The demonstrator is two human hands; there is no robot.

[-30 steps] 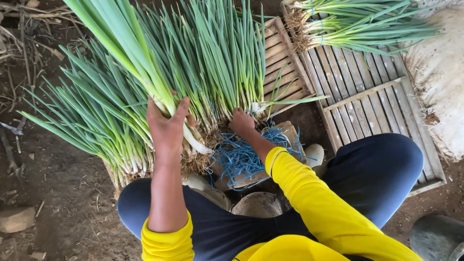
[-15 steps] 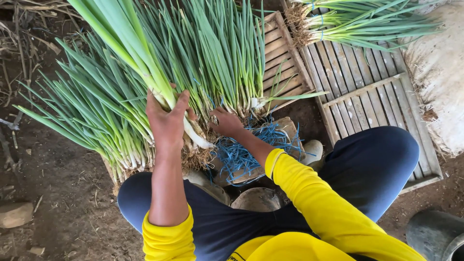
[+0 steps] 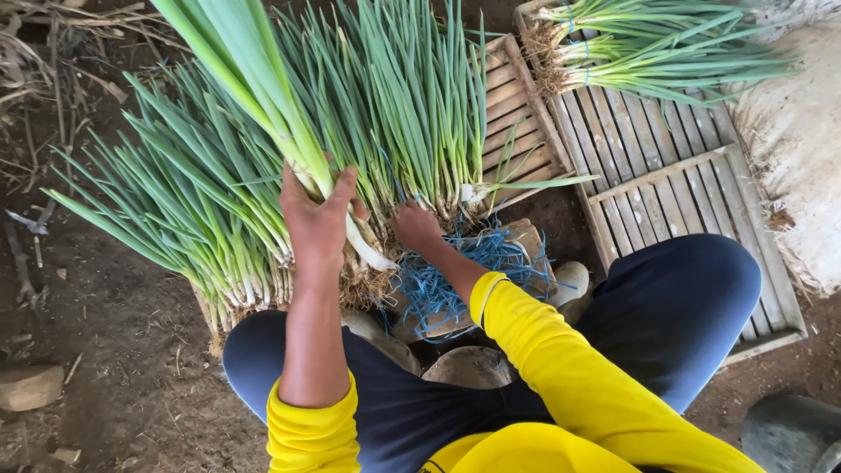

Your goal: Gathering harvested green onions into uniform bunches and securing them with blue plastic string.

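Step in hand, as it reads: gathering loose green onions into a bundle for tying.

To do it well, the person should keep the white bases level so the roots line up, grip just above the roots and not on the soft leaves, and keep the stalks parallel before any string goes round.

Left hand (image 3: 317, 223): closed around a small handful of green onion stalks (image 3: 263, 96), thumb and fingers wrapped just above the white base, leaves running up and far-left out of frame. Firm clamp, nothing slack visible.

Right hand (image 3: 417, 226): down among the roots of the big heap of green onions (image 3: 385, 114), just right of the left hand. Fingers are buried in the stalks, so whether they're closed on anything can't be told.

Nearby:
- tangle of blue string (image 3: 455, 280) just near-right of the right hand, lying on a block
- wooden slatted pallet (image 3: 674, 175) to the right, with tied onion bundles (image 3: 648, 52) at its far end
- pale sack (image 3: 802, 158) at the right edge
- dirt floor (image 3: 114, 350) on the left
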